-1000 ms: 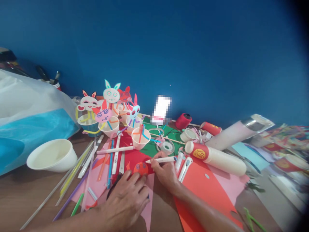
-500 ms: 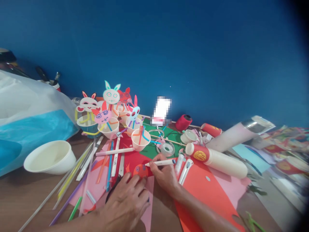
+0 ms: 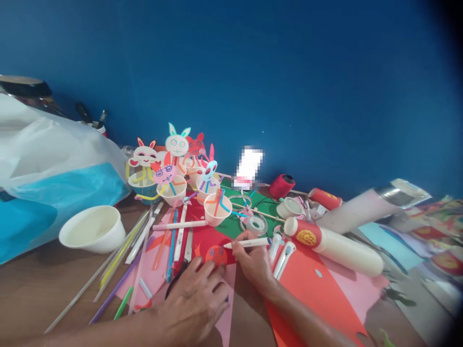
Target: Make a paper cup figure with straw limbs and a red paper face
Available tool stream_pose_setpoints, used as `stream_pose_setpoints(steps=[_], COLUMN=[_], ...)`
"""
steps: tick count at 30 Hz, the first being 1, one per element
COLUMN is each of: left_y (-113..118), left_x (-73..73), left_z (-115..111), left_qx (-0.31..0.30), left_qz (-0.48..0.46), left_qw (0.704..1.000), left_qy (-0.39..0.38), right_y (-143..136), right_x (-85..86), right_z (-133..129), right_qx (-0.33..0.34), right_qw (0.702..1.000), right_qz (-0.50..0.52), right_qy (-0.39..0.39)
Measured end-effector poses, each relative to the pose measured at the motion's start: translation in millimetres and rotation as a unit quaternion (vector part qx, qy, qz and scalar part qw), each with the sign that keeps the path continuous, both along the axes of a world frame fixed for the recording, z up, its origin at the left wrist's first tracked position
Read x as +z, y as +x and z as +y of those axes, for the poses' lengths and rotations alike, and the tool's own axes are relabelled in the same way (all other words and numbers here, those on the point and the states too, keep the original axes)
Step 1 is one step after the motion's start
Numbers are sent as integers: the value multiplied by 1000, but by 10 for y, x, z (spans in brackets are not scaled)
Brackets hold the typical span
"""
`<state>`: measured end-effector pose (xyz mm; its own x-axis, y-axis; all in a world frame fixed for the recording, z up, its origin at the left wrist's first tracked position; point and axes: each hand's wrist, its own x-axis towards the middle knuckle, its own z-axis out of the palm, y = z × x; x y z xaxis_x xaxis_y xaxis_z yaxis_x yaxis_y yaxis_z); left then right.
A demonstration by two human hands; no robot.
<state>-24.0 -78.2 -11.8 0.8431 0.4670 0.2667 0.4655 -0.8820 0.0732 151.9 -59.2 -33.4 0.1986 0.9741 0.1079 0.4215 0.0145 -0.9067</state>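
Observation:
An orange-red paper face (image 3: pixel 216 254) with drawn blue eyes lies on red paper (image 3: pixel 206 237). My left hand (image 3: pixel 197 299) bends its fingers over the face's lower edge and holds it down. Something small and dark shows under that hand's curled fingers, too hidden to name. In the fingers of my right hand (image 3: pixel 253 260) is a white marker (image 3: pixel 249 243), its tip at the face's right eye. Partly under the left hand lies a dark-handled tool (image 3: pixel 175 283), perhaps scissors.
Paper cups (image 3: pixel 217 209) with straw-limbed animal faces (image 3: pixel 177 143) stand behind. Straws (image 3: pixel 115 265) and an empty bowl (image 3: pixel 92 229) are left, beside a plastic bag (image 3: pixel 65 159). Rightward are a utility knife (image 3: pixel 284 260), tape (image 3: pixel 256 224), a white bottle (image 3: pixel 347 253) and a red thread spool (image 3: pixel 282 186).
The whole view has shifted, so things sit slightly further right. The marker stays in my right hand by the face's right eye, and my left hand keeps its place on the paper.

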Motion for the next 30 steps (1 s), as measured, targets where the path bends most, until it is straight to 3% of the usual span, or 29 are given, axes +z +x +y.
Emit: stream_pose_setpoints(steps=[11, 30], left_y=[-1, 13], left_x=[2, 38], left_z=[5, 5], left_qx=[-6, -11], left_qz=[12, 2], left_qw=[1000, 1000], left_qy=[-5, 16], right_y=[21, 22], right_x=[1, -18], right_z=[-26, -34], right_qx=[-2, 17], right_qw=[998, 998], right_qz=[-59, -57], right_qy=[14, 0])
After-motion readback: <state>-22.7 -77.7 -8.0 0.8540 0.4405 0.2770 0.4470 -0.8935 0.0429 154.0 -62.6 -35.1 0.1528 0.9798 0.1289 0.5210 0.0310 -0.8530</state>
